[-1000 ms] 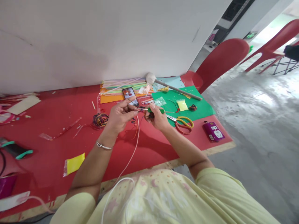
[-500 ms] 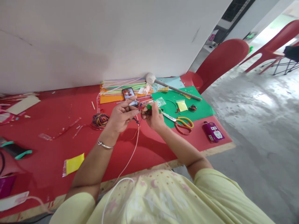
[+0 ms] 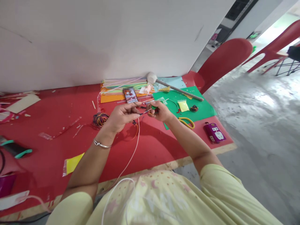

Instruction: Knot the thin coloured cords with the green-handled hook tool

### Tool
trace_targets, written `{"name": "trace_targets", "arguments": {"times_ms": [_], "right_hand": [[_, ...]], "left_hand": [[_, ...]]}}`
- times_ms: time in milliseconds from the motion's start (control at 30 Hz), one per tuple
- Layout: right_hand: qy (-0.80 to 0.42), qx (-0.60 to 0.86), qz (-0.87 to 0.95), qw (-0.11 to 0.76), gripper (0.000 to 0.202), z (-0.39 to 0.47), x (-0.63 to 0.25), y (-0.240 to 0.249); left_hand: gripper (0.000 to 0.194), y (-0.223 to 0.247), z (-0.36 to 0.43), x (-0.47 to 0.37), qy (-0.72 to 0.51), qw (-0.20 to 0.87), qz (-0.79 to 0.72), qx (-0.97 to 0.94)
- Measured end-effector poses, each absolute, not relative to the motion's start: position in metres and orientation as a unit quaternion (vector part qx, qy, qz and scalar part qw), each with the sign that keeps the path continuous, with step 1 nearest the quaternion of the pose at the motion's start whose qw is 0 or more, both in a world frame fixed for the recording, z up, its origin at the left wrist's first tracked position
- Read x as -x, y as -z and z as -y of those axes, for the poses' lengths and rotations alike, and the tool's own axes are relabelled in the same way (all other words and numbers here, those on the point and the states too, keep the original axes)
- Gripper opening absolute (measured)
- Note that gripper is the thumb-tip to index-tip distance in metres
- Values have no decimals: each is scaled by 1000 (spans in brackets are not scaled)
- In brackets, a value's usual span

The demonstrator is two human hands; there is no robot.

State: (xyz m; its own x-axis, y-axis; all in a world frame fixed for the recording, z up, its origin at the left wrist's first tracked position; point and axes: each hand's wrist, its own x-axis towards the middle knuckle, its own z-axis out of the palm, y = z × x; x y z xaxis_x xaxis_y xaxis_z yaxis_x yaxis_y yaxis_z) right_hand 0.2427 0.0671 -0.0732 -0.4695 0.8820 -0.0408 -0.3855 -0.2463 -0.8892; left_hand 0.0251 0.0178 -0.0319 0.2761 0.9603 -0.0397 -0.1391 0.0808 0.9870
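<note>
Above the red table, my left hand pinches a dark thin strand between thumb and fingers. My right hand is closed on a small green-handled tool, whose thin metal shaft points left toward the left fingertips. Dark and orange thin wire dangles below the left hand. A phone lies just behind the hands. Scissors with yellow and red handles lie partly hidden under my right forearm.
A wire bundle lies left of my hands. Pastel sticks rest on orange card at the back. Green card holds a yellow packet and a grey rod. A purple box stands at the right edge.
My hands have moved slightly apart, exposing the tool's shaft. My right hand has turned and shifted right, and its forearm now covers more of the scissors.
</note>
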Motion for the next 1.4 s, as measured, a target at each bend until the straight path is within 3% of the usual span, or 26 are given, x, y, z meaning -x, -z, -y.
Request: {"name": "trace_targets", "arguments": {"times_ms": [1400], "right_hand": [[-744,302,414,428,39,-66,-240,74]], "left_hand": [[51,39,-21,-28,-461,608,-399,-509]]}}
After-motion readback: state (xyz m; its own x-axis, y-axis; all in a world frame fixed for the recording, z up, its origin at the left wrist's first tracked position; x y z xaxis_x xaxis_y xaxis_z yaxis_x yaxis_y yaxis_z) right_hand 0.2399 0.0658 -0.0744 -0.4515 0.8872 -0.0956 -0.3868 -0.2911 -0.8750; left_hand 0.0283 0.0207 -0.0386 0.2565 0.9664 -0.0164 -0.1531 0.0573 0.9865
